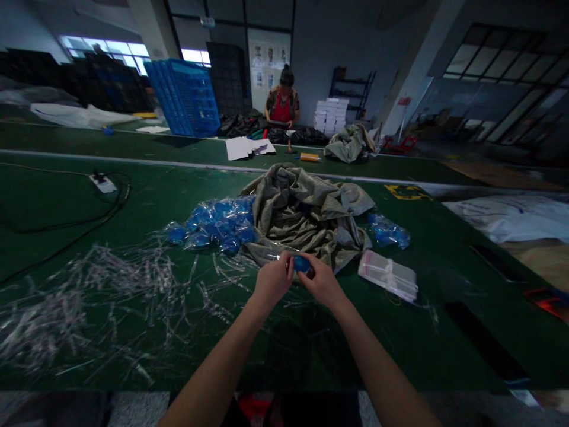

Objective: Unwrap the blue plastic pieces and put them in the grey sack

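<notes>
The green worktop (151,207) is seen across the frame, with a crumpled grey-green cloth (306,220) heaped at centre. Just below, by the left hand (272,277) and right hand (323,281), fingertips closed, a small blue piece (301,263) is gripped between them, its long axis apparently crosswise; neither hand is clearly nearer.
</notes>
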Demonstrator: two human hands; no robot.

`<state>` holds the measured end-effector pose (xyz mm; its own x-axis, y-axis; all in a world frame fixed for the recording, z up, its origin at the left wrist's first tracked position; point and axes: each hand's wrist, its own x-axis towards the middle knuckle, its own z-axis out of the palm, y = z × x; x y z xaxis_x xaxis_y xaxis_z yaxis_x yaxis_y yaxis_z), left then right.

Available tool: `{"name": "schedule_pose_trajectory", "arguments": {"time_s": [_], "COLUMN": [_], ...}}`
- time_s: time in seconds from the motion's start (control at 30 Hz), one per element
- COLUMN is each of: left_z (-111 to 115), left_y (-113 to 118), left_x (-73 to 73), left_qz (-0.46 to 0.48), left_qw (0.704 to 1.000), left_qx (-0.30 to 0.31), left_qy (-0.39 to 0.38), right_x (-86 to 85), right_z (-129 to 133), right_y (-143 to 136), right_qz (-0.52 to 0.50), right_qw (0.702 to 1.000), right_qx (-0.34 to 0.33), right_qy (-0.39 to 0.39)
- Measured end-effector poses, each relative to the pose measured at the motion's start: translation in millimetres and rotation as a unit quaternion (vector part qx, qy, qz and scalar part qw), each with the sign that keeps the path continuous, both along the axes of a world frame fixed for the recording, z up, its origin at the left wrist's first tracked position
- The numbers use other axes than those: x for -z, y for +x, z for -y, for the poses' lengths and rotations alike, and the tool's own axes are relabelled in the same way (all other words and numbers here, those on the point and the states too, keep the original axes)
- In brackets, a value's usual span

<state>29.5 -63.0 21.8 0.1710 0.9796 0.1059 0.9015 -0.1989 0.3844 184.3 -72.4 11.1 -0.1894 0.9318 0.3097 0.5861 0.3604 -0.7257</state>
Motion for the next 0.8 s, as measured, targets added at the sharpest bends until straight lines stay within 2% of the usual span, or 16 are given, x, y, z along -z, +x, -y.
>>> {"name": "schedule_pose_trajectory", "arguments": {"time_s": [0.2, 0.3, 0.43, 0.6, 0.73, 0.8], "left_z": [4.4, 5.5, 7.5, 10.3, 10.9, 11.1], "left_y": [3.6, 4.5, 5.5, 3.7, 1.1, 0.2], "left_x": [-5.1, -7.2, -9.2, -10.7, -11.3, -10.9], "left_qz": [-0.061, -0.071, -0.081, -0.070, -0.064, -0.068], "left_qw": [0.998, 0.997, 0.996, 0.995, 0.994, 0.994], "left_qx": [0.032, 0.026, 0.036, 0.063, 0.086, 0.082], "left_qy": [-0.004, 0.004, 0.012, 0.016, 0.029, 0.038], "right_x": [2.4, 3.3, 6.6, 18.1, 29.9, 34.8], "right_z": [-4.7, -3.9, -3.7, -6.0, -8.0, -8.8], "right_y": [-1.1, -3.2, -7.8, -9.5, -7.2, -6.9], "right_qz": [0.004, 0.030, 0.062, 0.036, -0.004, -0.045], "right_qw": [0.998, 0.996, 0.995, 0.975, 0.980, 0.979], "right_qx": [0.059, 0.075, 0.067, 0.171, 0.111, 0.109], "right_qy": [-0.026, -0.027, 0.034, 0.140, 0.164, 0.169]}}
